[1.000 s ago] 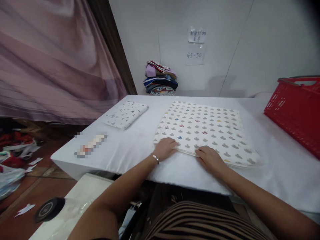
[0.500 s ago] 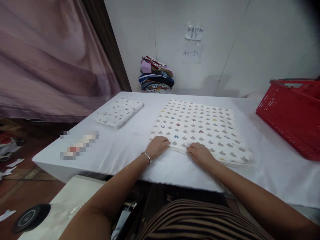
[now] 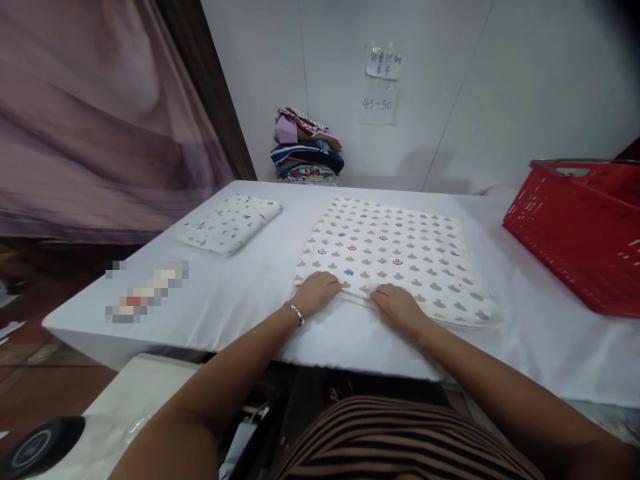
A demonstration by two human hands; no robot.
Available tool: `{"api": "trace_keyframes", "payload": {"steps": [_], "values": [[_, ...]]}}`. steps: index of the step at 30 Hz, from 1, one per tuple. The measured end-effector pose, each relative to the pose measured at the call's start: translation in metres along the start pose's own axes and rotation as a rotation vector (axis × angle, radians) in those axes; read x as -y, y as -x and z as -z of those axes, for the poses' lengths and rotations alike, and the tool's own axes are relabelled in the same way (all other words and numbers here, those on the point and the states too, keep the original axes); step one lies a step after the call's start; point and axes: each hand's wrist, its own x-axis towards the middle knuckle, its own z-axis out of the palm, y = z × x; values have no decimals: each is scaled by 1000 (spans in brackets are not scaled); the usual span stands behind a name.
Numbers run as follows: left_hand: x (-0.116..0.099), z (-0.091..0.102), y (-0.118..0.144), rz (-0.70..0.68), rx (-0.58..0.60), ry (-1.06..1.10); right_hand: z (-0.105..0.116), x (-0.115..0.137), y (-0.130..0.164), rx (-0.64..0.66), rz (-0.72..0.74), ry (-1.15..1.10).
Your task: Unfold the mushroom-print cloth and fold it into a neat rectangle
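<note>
Smooth white fabric-covered table across the middle of the frame, soft creases towards its near edge; mauve draped curtain upper left, loose folds; red perforated plastic basket with slatted sides, right edge; uneven stack of folded multicoloured textiles upper centre, at the table's far edge; two white handwritten paper sheets on the pale panel wall above, lower one reads 45-50; flat folded white cloth with small dark motifs centre left; pixelated patch below it, contents unreadable.

White cloth with rows of grey motifs lies flat on the table, centre to right of centre; roughly rectangular, layered, a few motifs in red, blue and yellow; near edge shows layers slightly apart between the hands.

Left hand and right hand both at that near edge, a narrow gap between them; fingers together, bent over the edge; thumbs hidden, can't tell if they're pinching fabric.
</note>
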Motion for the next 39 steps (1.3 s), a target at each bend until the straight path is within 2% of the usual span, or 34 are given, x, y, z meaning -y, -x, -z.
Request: {"api": "trace_keyframes", "payload": {"steps": [7, 19, 25, 30, 36, 39], "values": [[-3, 2, 6, -32, 5, -67, -8, 3, 5, -31, 37, 55], [0, 5, 7, -19, 105, 25, -1, 6, 5, 13, 49, 18], [0, 2, 5, -13, 85, -21, 2, 3, 3, 62, -2, 3], [0, 3, 3, 5, 74, 20, 4, 0, 2, 49, -57, -58], [0, 3, -3, 8, 19, -18, 1, 3, 2, 52, -11, 15], [1, 3, -7, 2, -15, -30, 5, -1, 1, 14, 8, 29]]}}
